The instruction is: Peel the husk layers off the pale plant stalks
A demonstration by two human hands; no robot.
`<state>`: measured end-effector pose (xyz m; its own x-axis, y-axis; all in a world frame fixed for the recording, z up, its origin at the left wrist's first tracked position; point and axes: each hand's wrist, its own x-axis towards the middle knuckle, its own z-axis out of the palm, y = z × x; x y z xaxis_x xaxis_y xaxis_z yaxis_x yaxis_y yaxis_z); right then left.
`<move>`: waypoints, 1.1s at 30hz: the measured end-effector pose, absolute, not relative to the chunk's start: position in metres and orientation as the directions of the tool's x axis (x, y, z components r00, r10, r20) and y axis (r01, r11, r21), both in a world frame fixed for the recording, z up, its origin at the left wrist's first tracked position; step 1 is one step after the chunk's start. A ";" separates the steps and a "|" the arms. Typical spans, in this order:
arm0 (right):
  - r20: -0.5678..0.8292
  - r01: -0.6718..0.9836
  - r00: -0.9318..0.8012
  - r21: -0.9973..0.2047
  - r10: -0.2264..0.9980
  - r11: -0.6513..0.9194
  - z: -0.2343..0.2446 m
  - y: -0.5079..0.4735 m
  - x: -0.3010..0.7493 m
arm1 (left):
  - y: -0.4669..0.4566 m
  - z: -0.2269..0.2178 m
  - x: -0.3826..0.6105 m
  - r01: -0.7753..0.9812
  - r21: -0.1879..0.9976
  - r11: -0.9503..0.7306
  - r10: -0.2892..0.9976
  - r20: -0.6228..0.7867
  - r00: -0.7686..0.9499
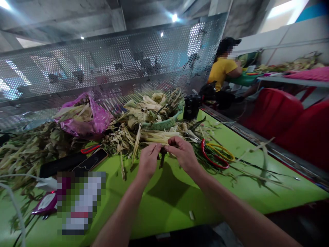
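Observation:
My left hand (149,159) and my right hand (183,153) meet above the green table (174,212), thumbs and fingertips pinched together. Between them is a small piece of dried plant (161,160), its dark end hanging below the fingertips; its upper part is mostly hidden by my fingers. Just beyond my hands lie pale dried husks (159,136). To the right of my right hand, scissors with a red handle (214,164) and a yellow handle (223,152) rest on green stalks, their blades pointing away to the left.
A green basket (167,124) heaped with husks stands behind, beside a black container (191,108). Left are a pink plastic bag (100,118), a phone (91,160), a purple device (45,203) and cables. A co-worker in a yellow shirt (220,72) sits beyond red chairs (275,113).

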<state>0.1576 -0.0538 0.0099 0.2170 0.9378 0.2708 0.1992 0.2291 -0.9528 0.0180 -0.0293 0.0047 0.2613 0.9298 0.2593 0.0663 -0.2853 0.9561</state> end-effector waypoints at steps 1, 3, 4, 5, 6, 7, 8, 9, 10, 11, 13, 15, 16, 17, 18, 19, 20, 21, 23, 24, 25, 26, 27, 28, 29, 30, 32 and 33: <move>0.263 0.203 0.206 -0.954 0.943 0.222 0.010 -0.054 0.160 | -0.027 0.004 0.017 0.062 0.960 -0.273 0.928 0.246 0.279; 0.260 0.223 0.155 -0.949 0.953 0.222 0.010 -0.052 0.166 | -0.023 0.003 0.014 0.041 0.971 -0.236 0.916 0.208 0.343; 0.268 0.241 0.123 -0.942 0.956 0.233 0.009 -0.051 0.169 | -0.021 0.003 0.012 0.028 0.978 -0.208 0.908 0.182 0.378; 0.285 0.262 0.095 -0.932 0.954 0.252 0.008 -0.050 0.172 | -0.018 0.004 0.010 0.019 0.984 -0.175 0.904 0.153 0.399; 0.305 0.284 0.069 -0.919 0.950 0.274 0.008 -0.048 0.174 | -0.017 0.005 0.009 0.015 0.989 -0.144 0.907 0.126 0.401; 0.322 0.305 0.048 -0.906 0.946 0.293 0.007 -0.047 0.176 | -0.016 0.006 0.008 0.019 0.992 -0.124 0.913 0.107 0.394; 0.333 0.324 0.030 -0.895 0.942 0.306 0.006 -0.047 0.176 | -0.015 0.006 0.007 0.031 0.993 -0.117 0.917 0.096 0.387; 0.340 0.340 0.012 -0.886 0.940 0.316 0.006 -0.046 0.176 | -0.015 0.007 0.007 0.048 0.991 -0.122 0.916 0.094 0.389; 0.341 0.351 -0.007 -0.879 0.940 0.322 0.006 -0.046 0.175 | -0.015 0.007 0.008 0.064 0.988 -0.138 0.912 0.102 0.398; 0.337 0.347 -0.025 -0.880 0.941 0.324 0.005 -0.046 0.174 | -0.015 0.007 0.008 0.073 0.985 -0.158 0.905 0.114 0.410; 0.310 0.273 -0.057 -0.909 0.949 0.313 0.006 -0.047 0.173 | -0.014 0.006 0.008 0.057 0.982 -0.180 0.898 0.141 0.417; 0.272 0.148 -0.051 -0.950 0.961 0.276 0.007 -0.048 0.173 | -0.013 0.004 0.008 0.004 0.986 -0.166 0.915 0.152 0.373; 0.257 0.102 -0.027 -0.961 0.966 0.258 0.008 -0.048 0.174 | -0.012 0.003 0.007 -0.029 0.989 -0.147 0.927 0.148 0.345; 0.244 0.082 0.004 -0.967 0.970 0.243 0.008 -0.048 0.175 | -0.011 0.003 0.007 -0.065 0.991 -0.120 0.938 0.135 0.321; 0.230 0.085 0.030 -0.970 0.973 0.227 0.008 -0.047 0.176 | -0.011 0.002 0.007 -0.102 0.991 -0.091 0.945 0.118 0.306; 0.214 0.098 0.038 -0.973 0.976 0.209 0.008 -0.047 0.176 | -0.011 0.003 0.007 -0.138 0.989 -0.062 0.947 0.102 0.304; 0.194 0.110 0.024 -0.976 0.981 0.190 0.008 -0.046 0.177 | -0.012 0.003 0.007 -0.171 0.985 -0.034 0.946 0.087 0.313; 0.173 0.115 -0.003 -0.978 0.985 0.172 0.007 -0.046 0.176 | -0.012 0.004 0.007 -0.201 0.980 -0.005 0.941 0.073 0.330; 0.150 0.101 -0.045 -0.983 0.988 0.154 0.006 -0.045 0.175 | -0.014 0.005 0.008 -0.244 0.969 0.043 0.924 0.054 0.378; 0.153 0.089 -0.048 -0.984 0.987 0.157 0.005 -0.044 0.175 | -0.015 0.005 0.008 -0.257 0.965 0.060 0.914 0.050 0.402; 0.162 0.079 -0.040 -0.983 0.986 0.165 0.005 -0.044 0.174 | -0.016 0.005 0.008 -0.265 0.961 0.076 0.905 0.045 0.422; 0.170 0.073 -0.028 -0.983 0.985 0.171 0.005 -0.044 0.174 | -0.017 0.005 0.009 -0.264 0.961 0.085 0.898 0.041 0.438; 0.175 0.072 -0.019 -0.982 0.984 0.176 0.005 -0.045 0.173 | -0.018 0.004 0.009 -0.258 0.962 0.085 0.894 0.041 0.447; 0.178 0.076 -0.013 -0.981 0.984 0.179 0.005 -0.045 0.173 | -0.018 0.004 0.009 -0.251 0.965 0.079 0.892 0.044 0.450; 0.182 0.083 -0.010 -0.980 0.983 0.182 0.006 -0.045 0.173 | -0.018 0.003 0.010 -0.246 0.967 0.071 0.892 0.049 0.449; 0.185 0.091 -0.009 -0.979 0.983 0.185 0.006 -0.046 0.172 | -0.018 0.003 0.010 -0.242 0.968 0.061 0.893 0.056 0.447; 0.192 0.104 -0.003 -0.976 0.981 0.191 0.007 -0.047 0.171 | -0.018 0.001 0.011 -0.249 0.967 0.050 0.892 0.069 0.447; 0.198 0.107 0.004 -0.975 0.980 0.196 0.007 -0.047 0.170 | -0.018 0.001 0.012 -0.260 0.964 0.053 0.890 0.073 0.450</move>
<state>0.1700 -0.0472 0.0073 0.0038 0.9802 0.1978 0.1074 0.1963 -0.9746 0.0121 -0.0184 0.0007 0.4502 0.8899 0.0729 -0.2604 0.0528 0.9641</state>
